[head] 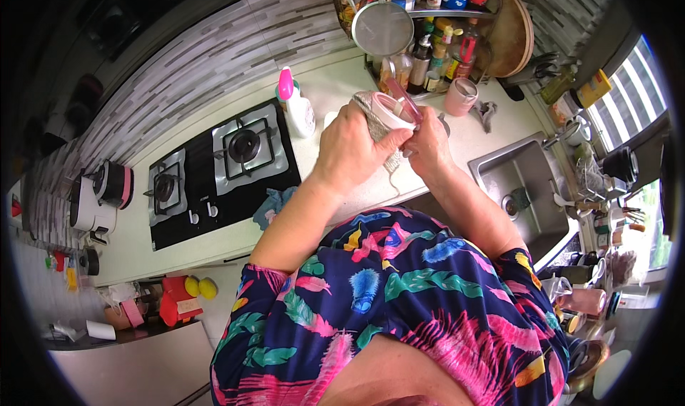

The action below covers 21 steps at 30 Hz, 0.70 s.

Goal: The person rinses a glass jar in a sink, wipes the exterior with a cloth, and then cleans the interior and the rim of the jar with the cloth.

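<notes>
My left hand (347,148) grips a pink and white cup-like piece (395,120), perhaps a drinking-cup lid, with a beige knitted cloth (377,130) bunched against its side. A translucent pink flap or handle (402,96) rises from the piece. On the other side, the fingers of my right hand (431,142) close around its edge, and the fingertips are partly hidden. A loose end of the cloth hangs below the hands, trailing a thread. Just beyond my right hand, a pink cup (461,96) stands upright on the counter, beside a crumpled grey cloth (486,116).
A black gas hob (227,202) lies left, with a blue cloth (274,205) at its front corner. Near it stands a white spray bottle (301,116) with a pink trigger. A steel sink (527,192) is at right. Behind, a rack (455,14) holds several bottles and jars.
</notes>
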### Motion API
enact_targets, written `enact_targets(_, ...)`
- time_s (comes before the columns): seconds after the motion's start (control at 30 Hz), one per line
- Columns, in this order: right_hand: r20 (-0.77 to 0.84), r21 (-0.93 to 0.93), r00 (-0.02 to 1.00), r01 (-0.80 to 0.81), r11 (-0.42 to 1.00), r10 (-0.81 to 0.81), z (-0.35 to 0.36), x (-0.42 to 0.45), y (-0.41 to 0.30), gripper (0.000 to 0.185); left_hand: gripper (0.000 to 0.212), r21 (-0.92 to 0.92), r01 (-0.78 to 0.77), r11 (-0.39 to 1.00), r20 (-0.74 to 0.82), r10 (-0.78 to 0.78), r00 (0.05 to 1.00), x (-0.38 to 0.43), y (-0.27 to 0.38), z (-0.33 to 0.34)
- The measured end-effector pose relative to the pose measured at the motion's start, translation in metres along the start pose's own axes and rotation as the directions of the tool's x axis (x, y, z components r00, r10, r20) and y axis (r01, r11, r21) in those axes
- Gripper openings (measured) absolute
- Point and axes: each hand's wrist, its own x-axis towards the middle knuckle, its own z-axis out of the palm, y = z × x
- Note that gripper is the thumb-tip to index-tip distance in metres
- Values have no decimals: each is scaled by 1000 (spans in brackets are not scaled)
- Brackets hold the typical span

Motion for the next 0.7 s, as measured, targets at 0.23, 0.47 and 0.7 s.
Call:
enact_targets(0.23, 15, 116, 990, -143, 983, 142, 4, 13, 5, 37, 77, -720, 433, 542, 557, 80, 827, 29, -46, -4)
enact_targets(0.47, 0, 78, 982, -191, 979, 191, 15, 35, -7, 45, 71, -397, 389, 831, 493, -164, 854, 48, -37, -14)
enact_targets(0.7, 248, 80, 965, 71, 994, -89, 30, 35, -23, 47, 69, 675, -235, 699, -131, 427, 895, -17, 4, 34)
